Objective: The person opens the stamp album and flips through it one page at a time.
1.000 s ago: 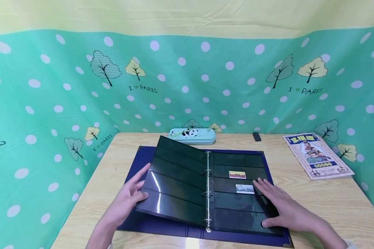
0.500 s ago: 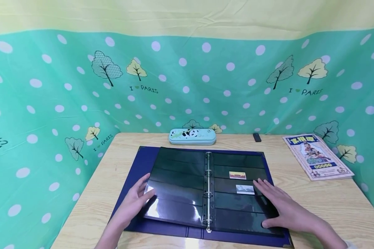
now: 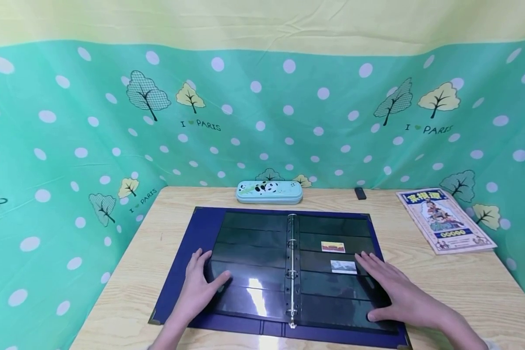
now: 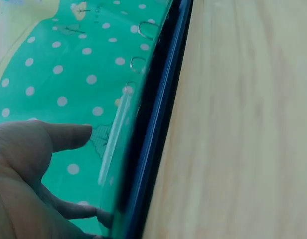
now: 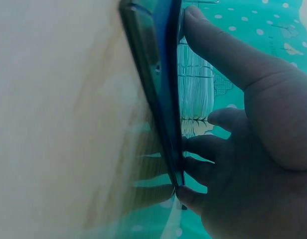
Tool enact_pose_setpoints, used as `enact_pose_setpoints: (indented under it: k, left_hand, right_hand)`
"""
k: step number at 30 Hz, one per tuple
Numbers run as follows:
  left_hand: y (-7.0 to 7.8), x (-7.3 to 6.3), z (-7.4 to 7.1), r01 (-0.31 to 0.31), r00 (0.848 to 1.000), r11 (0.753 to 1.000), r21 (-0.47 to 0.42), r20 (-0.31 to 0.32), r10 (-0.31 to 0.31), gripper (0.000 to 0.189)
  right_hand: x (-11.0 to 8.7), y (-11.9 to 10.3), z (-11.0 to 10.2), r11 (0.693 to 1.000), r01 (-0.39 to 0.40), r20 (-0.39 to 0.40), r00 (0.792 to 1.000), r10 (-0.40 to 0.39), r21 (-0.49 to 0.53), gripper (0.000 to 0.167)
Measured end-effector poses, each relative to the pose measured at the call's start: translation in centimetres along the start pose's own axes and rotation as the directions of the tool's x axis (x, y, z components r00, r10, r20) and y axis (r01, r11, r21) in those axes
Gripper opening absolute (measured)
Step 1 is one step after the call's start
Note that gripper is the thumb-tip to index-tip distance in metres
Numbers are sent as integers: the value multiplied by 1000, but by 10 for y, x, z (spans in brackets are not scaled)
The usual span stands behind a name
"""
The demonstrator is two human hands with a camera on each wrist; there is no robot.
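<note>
A dark blue ring binder (image 3: 203,228) lies open on the table, with black strip-pocket pages on both sides of its metal rings (image 3: 292,272). The left page (image 3: 253,253) lies flat. My left hand (image 3: 198,287) rests at that page's outer edge, thumb and fingers spread. On the right page (image 3: 332,308) sit two stamps: a red and yellow stamp (image 3: 333,247) and, one pocket lower, a pale grey-green stamp (image 3: 343,267). My right hand (image 3: 389,287) rests on the right page's outer edge with fingers extended, close beside the lower stamp.
Behind the binder stands a light blue pencil case (image 3: 269,192) with pandas on it. A small black object (image 3: 360,193) lies at the table's back edge. A printed booklet (image 3: 447,221) is at the right. A green dotted curtain (image 3: 262,116) hangs behind the wooden table (image 3: 127,291).
The left page has come down from a raised tilt to lie flat on the binder. My left hand has let go of its edge and opened. The right hand has stayed put.
</note>
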State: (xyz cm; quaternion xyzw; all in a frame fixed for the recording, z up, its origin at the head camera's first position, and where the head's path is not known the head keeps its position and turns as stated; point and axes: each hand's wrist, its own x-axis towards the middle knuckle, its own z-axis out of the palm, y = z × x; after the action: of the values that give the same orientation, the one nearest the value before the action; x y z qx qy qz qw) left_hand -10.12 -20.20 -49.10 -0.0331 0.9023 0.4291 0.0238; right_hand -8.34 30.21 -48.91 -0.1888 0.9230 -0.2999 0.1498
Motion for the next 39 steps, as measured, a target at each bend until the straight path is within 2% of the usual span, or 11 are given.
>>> enact_pose_setpoints:
  k: [3, 6, 11, 15, 20, 24, 29, 32, 36, 39]
  left_hand:
    - [-2, 0, 3, 5, 1000, 999, 35, 21, -6, 96]
    - [-7, 0, 6, -17, 999, 998, 57, 31, 16, 101]
    - [-16, -3, 17, -119, 993, 990, 69, -7, 120, 108]
    - [-21, -5, 26, -177, 983, 981, 80, -24, 180, 113]
    - [-19, -5, 28, -142, 989, 982, 127, 55, 136, 121]
    - [-17, -5, 27, -125, 989, 981, 147, 102, 111, 127]
    - [-21, -6, 29, -163, 985, 977, 140, 79, 153, 127]
    - [-22, -7, 29, -171, 984, 975, 142, 80, 160, 126]
    - [-22, -7, 29, -173, 983, 975, 142, 81, 163, 125]
    - [-20, -8, 29, -194, 980, 972, 132, 72, 186, 124]
  right_hand:
    - [-1, 0, -1, 1000, 0, 1, 1000, 0, -6, 123]
    - [-1, -2, -2, 1000, -2, 7, 1000, 2, -8, 122]
    - [0, -5, -6, 999, -15, 1, 1000, 15, -29, 117]
    - [4, -7, -11, 998, -7, -54, 999, 4, -70, 109]
    - [13, 0, -21, 987, 63, -191, 977, -91, -149, 100]
    - [20, 9, -32, 983, 48, -251, 964, -93, -177, 95]
    - [33, 24, -38, 986, -45, -256, 967, 3, -159, 93]
    - [41, 32, -40, 987, -74, -252, 967, 37, -139, 95]
    - [50, 41, -43, 990, -69, -249, 968, 38, -119, 96]
    - [56, 46, -44, 992, -67, -239, 970, 40, -105, 96]
